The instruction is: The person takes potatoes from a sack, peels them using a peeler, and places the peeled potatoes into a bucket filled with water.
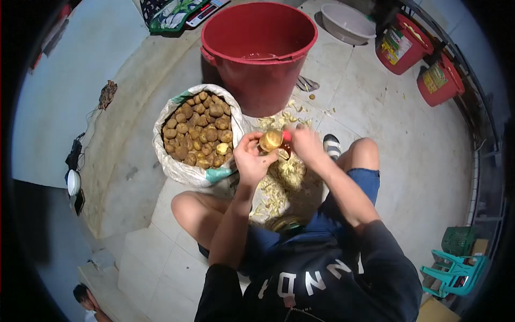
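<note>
Between my knees, my left hand is closed around a partly peeled potato, pale yellow where the skin is off. My right hand grips a red-handled peeler right beside the potato; its blade is hard to make out. To the left stands a white woven sack, rolled open and full of unpeeled potatoes. Beneath my hands, a heap of peelings covers the floor.
A large red tub stands just ahead, a whitish basin behind it. Two red buckets are at the far right. A turquoise plastic stool is at lower right. Another person shows at lower left.
</note>
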`<state>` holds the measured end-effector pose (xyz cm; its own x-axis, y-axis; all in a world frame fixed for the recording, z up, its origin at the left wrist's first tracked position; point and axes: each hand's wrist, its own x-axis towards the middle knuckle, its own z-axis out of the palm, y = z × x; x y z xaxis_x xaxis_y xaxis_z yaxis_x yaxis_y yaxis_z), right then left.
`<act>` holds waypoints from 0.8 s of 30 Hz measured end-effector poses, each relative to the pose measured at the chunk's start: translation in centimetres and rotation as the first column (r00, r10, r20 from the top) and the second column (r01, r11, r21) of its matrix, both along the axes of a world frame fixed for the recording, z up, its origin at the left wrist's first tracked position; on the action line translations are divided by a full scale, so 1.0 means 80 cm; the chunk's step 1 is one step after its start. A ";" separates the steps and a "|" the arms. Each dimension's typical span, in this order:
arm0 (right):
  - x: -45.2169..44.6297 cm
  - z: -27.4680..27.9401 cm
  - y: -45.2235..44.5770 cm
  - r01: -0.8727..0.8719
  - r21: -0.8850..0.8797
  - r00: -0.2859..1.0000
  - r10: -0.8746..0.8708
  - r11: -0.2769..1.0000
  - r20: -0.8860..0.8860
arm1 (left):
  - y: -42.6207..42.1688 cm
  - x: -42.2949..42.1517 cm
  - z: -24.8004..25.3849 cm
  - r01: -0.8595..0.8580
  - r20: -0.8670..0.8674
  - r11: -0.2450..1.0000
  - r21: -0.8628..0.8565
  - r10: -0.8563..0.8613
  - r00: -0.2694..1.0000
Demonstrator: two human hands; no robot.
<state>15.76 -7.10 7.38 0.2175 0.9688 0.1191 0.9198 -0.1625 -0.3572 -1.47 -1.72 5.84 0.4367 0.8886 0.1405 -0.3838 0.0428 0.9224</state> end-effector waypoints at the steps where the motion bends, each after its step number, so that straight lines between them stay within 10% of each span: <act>1: 0.010 -0.009 0.001 0.035 -0.048 0.995 -0.040 0.998 -0.094 | 0.001 -0.002 -0.001 0.035 -0.060 0.999 0.004 -0.034 0.998; 24: 0.006 -0.010 -0.011 0.081 -0.041 0.983 -0.087 0.996 -0.159 | 0.010 0.009 -0.008 -0.028 0.101 0.999 -0.018 0.029 0.994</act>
<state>16.27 -7.95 6.60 0.3120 0.9491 0.0437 0.8336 -0.2514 -0.4918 -0.75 -0.91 5.19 0.3955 0.9030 0.1676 -0.4768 0.0459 0.8778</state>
